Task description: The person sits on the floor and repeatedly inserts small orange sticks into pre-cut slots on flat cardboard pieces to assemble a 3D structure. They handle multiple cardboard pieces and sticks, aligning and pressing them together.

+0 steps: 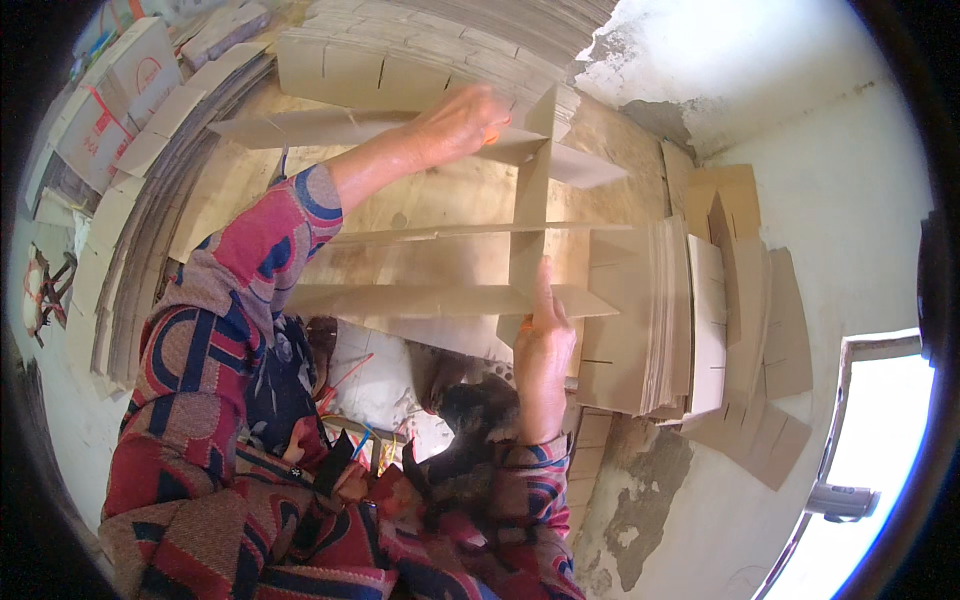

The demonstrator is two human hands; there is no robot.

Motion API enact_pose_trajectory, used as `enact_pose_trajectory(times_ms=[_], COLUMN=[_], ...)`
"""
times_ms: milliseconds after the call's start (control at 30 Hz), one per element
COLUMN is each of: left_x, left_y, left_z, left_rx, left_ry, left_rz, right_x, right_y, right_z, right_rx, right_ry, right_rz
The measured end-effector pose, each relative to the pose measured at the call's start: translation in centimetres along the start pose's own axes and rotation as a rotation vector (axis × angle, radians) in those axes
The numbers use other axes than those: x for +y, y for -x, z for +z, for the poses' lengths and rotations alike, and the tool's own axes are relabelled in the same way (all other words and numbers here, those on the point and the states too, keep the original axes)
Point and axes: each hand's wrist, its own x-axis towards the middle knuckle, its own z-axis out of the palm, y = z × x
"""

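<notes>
Head view. A cardboard divider lattice (470, 235) is seen at the centre, laid on a plywood desk (240, 180): three long slotted strips are crossed by one upright cross strip (530, 215).

The left hand (460, 122) is extended to the far long strip (330, 128), with the fingers curled over its top edge beside the cross strip; that edge is gripped.

The right hand (543, 350) is set against the near end of the cross strip, the fingers held straight and pressed flat along it; how far the thumb is closed behind it cannot be told.

A stack of slotted cardboard strips (650, 320) is stood just right of the lattice, with further cardboard pieces (750, 330) leaned near it against a pale wall (860, 190). Flat cardboard sheets (130, 230) are piled at the left edge, and boxes (110, 100) are placed beyond them. Patterned red and blue sleeves (230, 330) are worn on both forearms.
</notes>
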Motion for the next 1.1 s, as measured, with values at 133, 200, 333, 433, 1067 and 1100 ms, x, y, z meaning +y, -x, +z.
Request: enact_pose_trajectory(times_ms=[133,200,333,433,1067,1100], left_x=[0.1,0.1,-0.2,-1.0,12.5,12.2], left_y=[2.0,1.8,3.2,4.6,17.8,17.9], left_z=[2.4,2.5,2.6,0.0,-5.0,-4.7], left_rx=[0.031,-0.15,0.037,0.095,-0.045,-0.067], left_ry=[0.101,0.088,0.145,0.247,0.01,-0.014], left_rz=[0.088,0.036,0.098,0.112,-0.122,-0.117], right_x=[0.4,2.5,5.3,6.9,20.5,20.1], right_y=[-0.4,-0.2,-0.2,-0.1,0.5,0.4], right_z=[-1.6,-1.5,-1.1,-3.3,-8.8,-9.4], right_rx=[-0.112,-0.202,-0.246,-0.17,0.295,0.396], right_ry=[0.207,0.324,0.305,-0.013,0.523,0.547], right_rz=[-0.02,-0.039,-0.065,-0.054,0.401,0.395])
